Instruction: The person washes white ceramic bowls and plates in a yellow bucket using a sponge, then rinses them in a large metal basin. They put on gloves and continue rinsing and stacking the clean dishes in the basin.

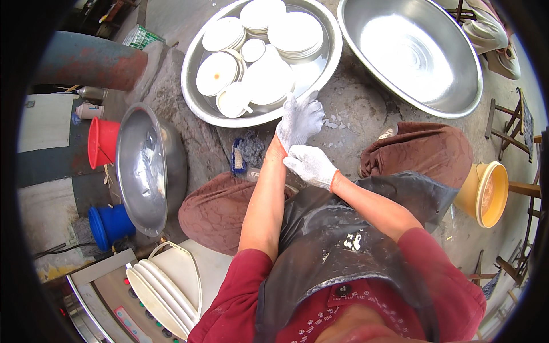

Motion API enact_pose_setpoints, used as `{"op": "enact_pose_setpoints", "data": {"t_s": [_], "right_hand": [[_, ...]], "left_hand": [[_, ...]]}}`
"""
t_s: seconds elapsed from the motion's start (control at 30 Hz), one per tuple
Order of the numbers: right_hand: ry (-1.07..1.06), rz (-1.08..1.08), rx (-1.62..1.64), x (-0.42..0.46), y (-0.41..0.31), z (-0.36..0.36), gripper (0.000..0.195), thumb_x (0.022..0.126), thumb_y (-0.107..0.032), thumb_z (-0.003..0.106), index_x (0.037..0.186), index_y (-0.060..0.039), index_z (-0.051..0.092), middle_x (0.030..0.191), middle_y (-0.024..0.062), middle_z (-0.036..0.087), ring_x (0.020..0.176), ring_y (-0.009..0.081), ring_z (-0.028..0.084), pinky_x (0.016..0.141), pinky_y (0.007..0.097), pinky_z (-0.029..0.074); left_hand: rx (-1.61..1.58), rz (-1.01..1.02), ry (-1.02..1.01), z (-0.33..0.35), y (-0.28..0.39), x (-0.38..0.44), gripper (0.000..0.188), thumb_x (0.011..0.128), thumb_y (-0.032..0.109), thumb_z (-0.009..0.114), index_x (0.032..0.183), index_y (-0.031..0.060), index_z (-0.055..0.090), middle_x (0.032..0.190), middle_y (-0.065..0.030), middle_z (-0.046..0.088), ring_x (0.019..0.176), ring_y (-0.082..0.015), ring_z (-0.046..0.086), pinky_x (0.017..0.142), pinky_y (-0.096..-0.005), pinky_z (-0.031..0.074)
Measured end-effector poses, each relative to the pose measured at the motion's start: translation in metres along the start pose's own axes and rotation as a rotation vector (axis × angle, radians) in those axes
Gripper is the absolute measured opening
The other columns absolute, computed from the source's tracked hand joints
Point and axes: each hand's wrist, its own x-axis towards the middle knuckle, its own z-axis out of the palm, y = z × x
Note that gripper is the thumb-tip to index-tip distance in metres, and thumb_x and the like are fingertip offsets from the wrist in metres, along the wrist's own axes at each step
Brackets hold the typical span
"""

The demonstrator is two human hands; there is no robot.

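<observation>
My left hand, in a white knit work glove, is raised just in front of the near rim of a large metal basin. Its fingers are blurred and apart, with nothing in them. At the left wrist, my right hand, gloved alike with an orange cuff edge, pinches the left glove's cuff. Inside the basin, stacks of white plates and small bowls sit in shallow water. One upper dish bears an orange spot. A scrub brush and a steel-wool scourer lie on the ground below.
A second metal basin stands at upper right, near another person's leg. Leftward are a tilted metal basin, a red bucket and a blue bucket. A yellow bucket stands right; white dishes lean at lower left.
</observation>
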Motion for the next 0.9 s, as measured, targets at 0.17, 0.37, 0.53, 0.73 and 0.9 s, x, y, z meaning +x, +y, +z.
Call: {"op": "enact_pose_setpoints", "data": {"t_s": [0.17,0.37,0.53,0.73,0.9], "right_hand": [[0.127,0.074,0.047,0.005,-0.005,-0.011,0.021,0.088,-0.027,0.056,0.084,-0.0065,0.058,0.081,0.0169,0.060,0.080,0.0368,0.059,0.071,0.0419,0.047],[0.458,0.218,0.065,0.015,0.000,-0.020,0.021,0.076,-0.026,0.072,0.083,-0.0104,0.060,0.080,0.0075,0.057,0.074,0.0241,0.060,0.069,0.0361,0.048],[0.468,0.185,-0.043,0.019,0.011,-0.027,0.025,0.075,-0.030,0.072,0.088,-0.0125,0.060,0.084,0.0069,0.056,0.077,0.0242,0.060,0.069,0.0364,0.049],[0.328,0.229,-0.425,0.023,0.036,-0.026,0.021,0.083,-0.033,0.058,0.087,-0.0120,0.060,0.087,0.0114,0.059,0.083,0.0302,0.062,0.071,0.0422,0.051],[-0.026,0.631,-0.450,0.000,0.099,-0.024,0.024,0.084,-0.030,0.055,0.090,-0.0083,0.063,0.096,0.0151,0.065,0.089,0.0336,0.064,0.077,0.0434,0.051]], "left_hand": [[0.195,0.229,0.130,0.031,0.010,0.007,0.062,0.090,0.059,0.049,0.121,0.0058,0.047,0.083,-0.0062,0.052,0.086,-0.0294,0.054,0.076,-0.0424,0.045],[0.272,0.421,0.220,0.045,0.008,0.019,0.052,0.091,0.059,0.047,0.122,0.0166,0.046,0.118,-0.0053,0.047,0.109,-0.0247,0.045,0.084,-0.0417,0.043],[0.184,0.358,0.178,0.063,0.000,0.017,0.053,0.093,0.059,0.044,0.125,0.0168,0.043,0.124,-0.0048,0.042,0.105,-0.0237,0.045,0.086,-0.0409,0.042],[0.159,0.429,0.240,0.061,-0.003,-0.002,0.045,0.095,0.051,0.046,0.123,0.0167,0.048,0.119,-0.0046,0.048,0.105,-0.0248,0.047,0.092,-0.0396,0.039],[0.188,0.534,0.035,0.108,0.037,-0.003,0.047,0.094,0.050,0.043,0.123,0.0128,0.047,0.122,-0.0090,0.049,0.113,-0.0263,0.046,0.097,-0.0396,0.038]]}}
